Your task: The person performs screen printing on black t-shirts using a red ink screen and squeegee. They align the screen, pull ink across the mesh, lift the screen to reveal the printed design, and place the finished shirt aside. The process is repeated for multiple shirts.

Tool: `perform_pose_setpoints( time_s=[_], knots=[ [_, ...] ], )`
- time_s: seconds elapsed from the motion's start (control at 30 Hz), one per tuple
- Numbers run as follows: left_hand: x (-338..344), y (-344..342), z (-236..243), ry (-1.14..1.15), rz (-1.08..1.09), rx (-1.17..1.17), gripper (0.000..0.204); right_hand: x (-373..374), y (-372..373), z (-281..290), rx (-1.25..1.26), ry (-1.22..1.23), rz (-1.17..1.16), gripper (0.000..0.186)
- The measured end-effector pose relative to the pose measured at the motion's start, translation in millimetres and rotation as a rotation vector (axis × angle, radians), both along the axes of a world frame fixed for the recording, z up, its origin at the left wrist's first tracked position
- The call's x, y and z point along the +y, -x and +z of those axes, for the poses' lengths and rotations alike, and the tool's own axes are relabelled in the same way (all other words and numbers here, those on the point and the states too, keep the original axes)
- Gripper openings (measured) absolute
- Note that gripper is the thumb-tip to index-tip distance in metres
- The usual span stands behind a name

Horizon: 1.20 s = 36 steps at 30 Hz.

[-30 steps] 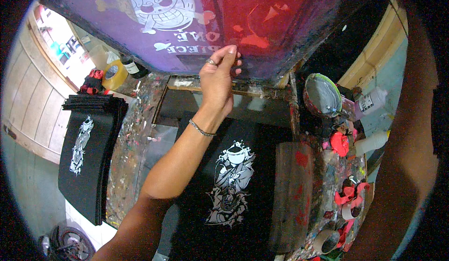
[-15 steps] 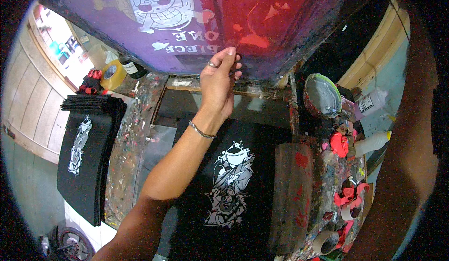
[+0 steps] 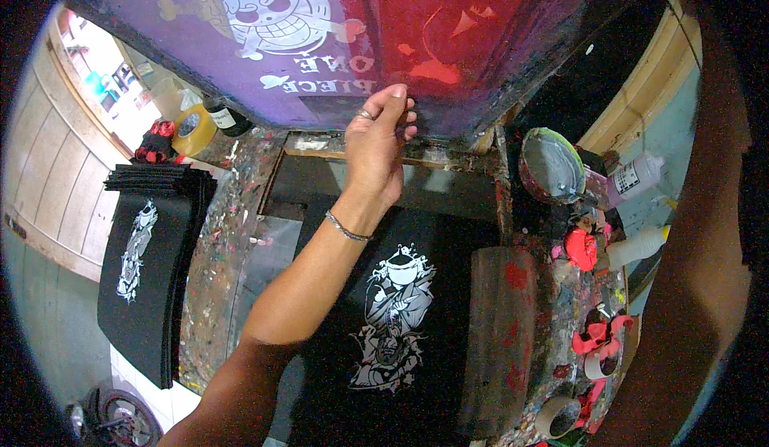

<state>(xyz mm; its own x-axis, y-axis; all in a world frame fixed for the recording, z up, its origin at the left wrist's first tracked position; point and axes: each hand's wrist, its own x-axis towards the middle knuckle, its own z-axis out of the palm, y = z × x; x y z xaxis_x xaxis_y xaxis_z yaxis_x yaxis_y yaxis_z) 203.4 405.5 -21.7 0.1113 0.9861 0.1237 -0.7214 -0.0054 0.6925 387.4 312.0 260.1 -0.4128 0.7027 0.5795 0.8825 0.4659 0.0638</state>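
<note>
My left hand (image 3: 375,138) reaches up across the middle, its fingers curled and thumb pressed against them. It is in front of the lower edge of a raised printing screen (image 3: 232,70), which is purple on the left and red on the right, with a skull design and mirrored lettering. What the fingers hold, if anything, is hidden. Below my forearm lies a black fabric panel (image 3: 440,247) bearing a white and grey figure print (image 3: 392,311). My right arm (image 3: 697,231) rises dark along the right side; its hand is out of view.
A stack of black printed pieces (image 3: 148,303) lies at left, near a roll of yellowish tape (image 3: 192,130). On the paint-stained table (image 3: 216,263) to the right are a paint tub (image 3: 553,167), bottles (image 3: 637,176), red scraps (image 3: 581,248) and tape rolls (image 3: 558,416).
My left hand has shifted very slightly down and to the right. The screen, the fabric panel and my right arm look nearly the same.
</note>
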Motion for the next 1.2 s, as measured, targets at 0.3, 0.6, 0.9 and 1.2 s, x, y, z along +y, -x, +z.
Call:
perform_pose_setpoints(
  time_s=[0.3,0.6,0.9,1.2],
  knots=[
    [2.6,-10.6,8.8,-0.052,-0.041,0.035,0.019,0.5,-2.0,-0.8,-0.001,0.004,-0.005,0.058],
    [6.6,-14.4,14.5,-0.093,0.008,0.069,0.02,-0.3,-5.4,-0.8,0.005,0.001,-0.01,0.057],
    [11.6,-13.5,14.6,-0.17,0.099,0.144,0.018,-0.3,-7.0,-2.1,0.005,0.004,-0.011,0.057],
    [7.8,-11.4,8.1,-0.188,0.142,0.166,0.022,0.8,-7.3,-2.5,0.005,0.002,-0.007,0.056]
  ],
)
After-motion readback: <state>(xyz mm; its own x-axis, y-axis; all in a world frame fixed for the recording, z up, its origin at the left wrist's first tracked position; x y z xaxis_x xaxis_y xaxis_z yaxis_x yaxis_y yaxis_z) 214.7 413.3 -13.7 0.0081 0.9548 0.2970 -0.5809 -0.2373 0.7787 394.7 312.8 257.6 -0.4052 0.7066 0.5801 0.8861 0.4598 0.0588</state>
